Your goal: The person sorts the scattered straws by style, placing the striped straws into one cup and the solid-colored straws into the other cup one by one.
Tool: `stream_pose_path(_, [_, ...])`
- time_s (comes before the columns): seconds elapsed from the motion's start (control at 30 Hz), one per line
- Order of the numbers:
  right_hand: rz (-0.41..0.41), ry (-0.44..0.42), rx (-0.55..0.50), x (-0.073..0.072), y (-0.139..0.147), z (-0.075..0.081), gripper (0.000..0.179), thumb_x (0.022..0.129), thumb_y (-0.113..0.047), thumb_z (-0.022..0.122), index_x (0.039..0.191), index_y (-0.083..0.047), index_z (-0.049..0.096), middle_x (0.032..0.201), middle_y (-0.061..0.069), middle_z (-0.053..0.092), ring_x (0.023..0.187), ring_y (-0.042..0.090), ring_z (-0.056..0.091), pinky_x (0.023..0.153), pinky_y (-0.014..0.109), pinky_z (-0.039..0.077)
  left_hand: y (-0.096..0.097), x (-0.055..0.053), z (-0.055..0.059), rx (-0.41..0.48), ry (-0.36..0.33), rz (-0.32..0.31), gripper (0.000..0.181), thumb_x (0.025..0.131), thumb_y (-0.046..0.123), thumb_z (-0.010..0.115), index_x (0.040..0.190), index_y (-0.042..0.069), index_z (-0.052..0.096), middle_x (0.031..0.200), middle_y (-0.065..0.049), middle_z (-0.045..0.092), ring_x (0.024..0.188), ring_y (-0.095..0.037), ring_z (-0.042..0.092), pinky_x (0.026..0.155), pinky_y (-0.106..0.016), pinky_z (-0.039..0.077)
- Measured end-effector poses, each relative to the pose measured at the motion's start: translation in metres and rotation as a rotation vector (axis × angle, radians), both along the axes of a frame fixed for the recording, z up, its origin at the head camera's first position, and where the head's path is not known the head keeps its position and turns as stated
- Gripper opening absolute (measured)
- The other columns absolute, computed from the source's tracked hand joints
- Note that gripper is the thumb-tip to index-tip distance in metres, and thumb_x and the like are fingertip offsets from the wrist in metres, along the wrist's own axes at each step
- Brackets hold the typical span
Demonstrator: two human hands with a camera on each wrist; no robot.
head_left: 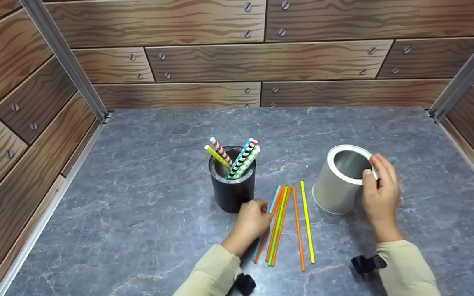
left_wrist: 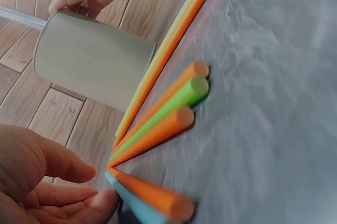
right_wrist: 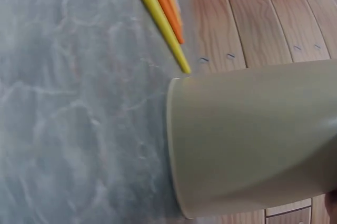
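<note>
Several plain straws in orange, green, yellow and blue lie on the table; a yellow straw (head_left: 307, 222) is rightmost. My left hand (head_left: 253, 220) is low beside the blue straw (left_wrist: 131, 197), fingers bent. In the left wrist view a gap shows between thumb and fingers, with no straw between them. My right hand (head_left: 381, 195) grips the rim of a pale grey can (head_left: 335, 191), which stands upright on the table, its inside bare as far as I see. The right wrist view shows mostly the can's side (right_wrist: 253, 134).
A black cup (head_left: 233, 193) stands left of the loose straws and holds several patterned paper straws (head_left: 243, 158) plus a yellow one. The grey marbled table (head_left: 138, 185) is bounded by wood-patterned walls (head_left: 261, 61) at the back and sides.
</note>
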State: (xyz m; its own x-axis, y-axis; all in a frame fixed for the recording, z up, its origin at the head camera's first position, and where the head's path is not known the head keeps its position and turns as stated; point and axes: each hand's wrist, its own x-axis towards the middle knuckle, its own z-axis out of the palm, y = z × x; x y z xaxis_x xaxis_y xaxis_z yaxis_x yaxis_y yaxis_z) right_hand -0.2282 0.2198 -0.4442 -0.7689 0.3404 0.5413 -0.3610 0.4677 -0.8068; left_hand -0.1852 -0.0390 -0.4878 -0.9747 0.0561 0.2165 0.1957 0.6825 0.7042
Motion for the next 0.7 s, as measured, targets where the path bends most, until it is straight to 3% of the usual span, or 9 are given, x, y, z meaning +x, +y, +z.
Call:
stream_pose_path(0.03, [-0.006, 0.013, 0.0, 0.0, -0.001, -0.001, 0.038, 0.087, -0.006, 0.049, 0.123, 0.007, 0.055, 0.133, 0.019, 0.049, 0.125, 0.026, 0.042, 0.101, 0.014, 0.032, 0.002, -0.001, 0.0, 0.009, -0.013, 0.005, 0.003, 0.066, 0.0, 0.06, 0.067, 0.002, 0.058, 0.059, 0.001, 0.047, 0.057, -0.015, 0.045, 0.052, -0.021, 0.036])
stream_pose_path(0.2, [-0.026, 0.054, 0.014, -0.001, -0.006, -0.006, 0.041, 0.09, -0.008, 0.043, 0.127, 0.008, 0.051, 0.135, 0.02, 0.047, 0.127, 0.03, 0.04, 0.107, 0.022, 0.028, 0.011, -0.009, -0.002, 0.044, -0.07, 0.033, 0.018, 0.071, -0.002, 0.058, 0.085, -0.002, 0.069, 0.07, -0.004, 0.062, 0.069, -0.018, 0.059, 0.064, -0.022, 0.048])
stream_pose_path(0.37, [-0.016, 0.076, -0.005, -0.001, -0.009, -0.009, 0.042, 0.091, -0.007, 0.038, 0.129, 0.009, 0.047, 0.134, 0.025, 0.046, 0.128, 0.036, 0.038, 0.109, 0.024, 0.025, 0.018, -0.017, -0.006, 0.063, -0.064, 0.074, 0.017, 0.071, -0.001, 0.058, 0.083, -0.001, 0.07, 0.072, -0.004, 0.065, 0.073, -0.019, 0.062, 0.066, -0.023, 0.049])
stream_pose_path(0.53, [-0.06, 0.097, -0.06, -0.003, -0.013, -0.013, 0.042, 0.091, -0.004, 0.034, 0.129, 0.01, 0.046, 0.132, 0.026, 0.048, 0.127, 0.036, 0.04, 0.108, 0.024, 0.027, 0.025, -0.021, -0.01, 0.109, -0.025, 0.086, 0.015, 0.069, -0.001, 0.058, 0.077, 0.0, 0.07, 0.069, -0.004, 0.065, 0.066, -0.016, 0.06, 0.059, -0.021, 0.047])
stream_pose_path(0.7, [-0.108, 0.129, -0.095, -0.004, -0.016, -0.015, 0.041, 0.091, -0.003, 0.034, 0.127, 0.011, 0.048, 0.13, 0.025, 0.05, 0.125, 0.031, 0.044, 0.107, 0.024, 0.03, 0.034, -0.021, -0.008, 0.131, -0.063, 0.089, 0.01, 0.069, 0.002, 0.063, 0.077, 0.002, 0.07, 0.065, 0.001, 0.061, 0.06, -0.01, 0.053, 0.056, -0.019, 0.043])
